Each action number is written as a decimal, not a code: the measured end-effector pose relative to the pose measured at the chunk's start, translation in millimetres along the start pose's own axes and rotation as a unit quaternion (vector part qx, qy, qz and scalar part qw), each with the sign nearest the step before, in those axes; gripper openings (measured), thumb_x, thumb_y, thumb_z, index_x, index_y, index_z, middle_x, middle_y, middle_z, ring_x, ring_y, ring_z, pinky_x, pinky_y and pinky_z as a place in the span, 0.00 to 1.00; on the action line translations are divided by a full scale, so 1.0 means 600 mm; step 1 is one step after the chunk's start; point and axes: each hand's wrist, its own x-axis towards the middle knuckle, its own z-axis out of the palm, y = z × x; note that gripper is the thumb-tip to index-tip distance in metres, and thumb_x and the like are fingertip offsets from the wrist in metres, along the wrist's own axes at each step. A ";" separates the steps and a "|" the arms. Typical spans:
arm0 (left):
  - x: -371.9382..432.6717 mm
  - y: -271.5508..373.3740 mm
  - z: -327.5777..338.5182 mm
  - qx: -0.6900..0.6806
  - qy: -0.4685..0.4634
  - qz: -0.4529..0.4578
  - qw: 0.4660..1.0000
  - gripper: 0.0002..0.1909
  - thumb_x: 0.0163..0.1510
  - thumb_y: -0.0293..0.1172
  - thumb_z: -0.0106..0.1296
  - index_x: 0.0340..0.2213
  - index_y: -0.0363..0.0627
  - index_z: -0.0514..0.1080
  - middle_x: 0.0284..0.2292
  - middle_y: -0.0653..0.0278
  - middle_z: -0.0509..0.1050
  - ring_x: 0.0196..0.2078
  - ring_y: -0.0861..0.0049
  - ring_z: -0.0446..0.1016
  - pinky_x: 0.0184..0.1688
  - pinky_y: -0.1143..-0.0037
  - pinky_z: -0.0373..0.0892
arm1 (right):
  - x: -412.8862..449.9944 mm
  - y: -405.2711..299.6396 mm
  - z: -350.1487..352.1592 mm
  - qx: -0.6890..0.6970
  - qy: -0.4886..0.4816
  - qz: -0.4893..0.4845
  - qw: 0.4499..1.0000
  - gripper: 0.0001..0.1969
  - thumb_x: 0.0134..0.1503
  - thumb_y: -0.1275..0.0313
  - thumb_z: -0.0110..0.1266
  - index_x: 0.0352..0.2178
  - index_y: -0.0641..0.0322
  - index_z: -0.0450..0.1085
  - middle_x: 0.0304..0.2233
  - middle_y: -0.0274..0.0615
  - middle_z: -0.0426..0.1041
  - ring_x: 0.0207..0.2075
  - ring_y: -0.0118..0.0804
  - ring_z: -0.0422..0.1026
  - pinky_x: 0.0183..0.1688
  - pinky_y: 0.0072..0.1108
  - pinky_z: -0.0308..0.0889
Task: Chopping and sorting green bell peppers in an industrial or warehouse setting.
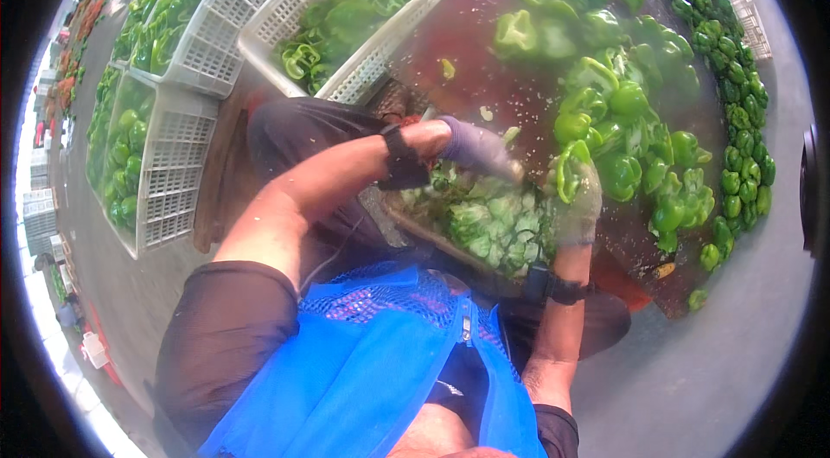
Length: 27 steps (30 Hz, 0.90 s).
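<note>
My right hand [580, 215], in a pale glove, holds a cut green bell pepper piece [570, 174] with its hollow side showing. To its left, my left hand [476, 148] wears a purple glove and points towards the pepper. Its fingertips are blurred, and whether they grip anything is unclear. Below both hands, a shallow container [428, 228] at my lap holds pale green pepper cores and scraps [496, 221]. Just beyond my right hand, a heap of cut and hollowed green bell peppers [622, 121] covers part of a wet, dark red board [441, 37].
A white plastic crate [382, 27] of pepper pieces stands ahead on the left. More pepper-filled crates [178, 166] are stacked farther left. Whole green bell peppers [733, 108] line the board's right side. Seeds dot the board, and a yellowish scrap [663, 271] lies near its corner.
</note>
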 end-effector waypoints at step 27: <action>0.094 -0.075 -0.020 -0.500 0.236 0.090 0.828 0.12 0.51 0.39 0.53 0.31 0.42 0.70 0.21 0.68 0.72 0.15 0.85 0.67 0.17 0.82 0.64 | 0.182 0.001 0.168 -0.443 0.000 -0.359 0.822 0.18 0.54 0.54 0.48 0.32 0.57 0.73 0.25 0.45 0.75 0.27 0.40 0.74 0.33 0.30 0.68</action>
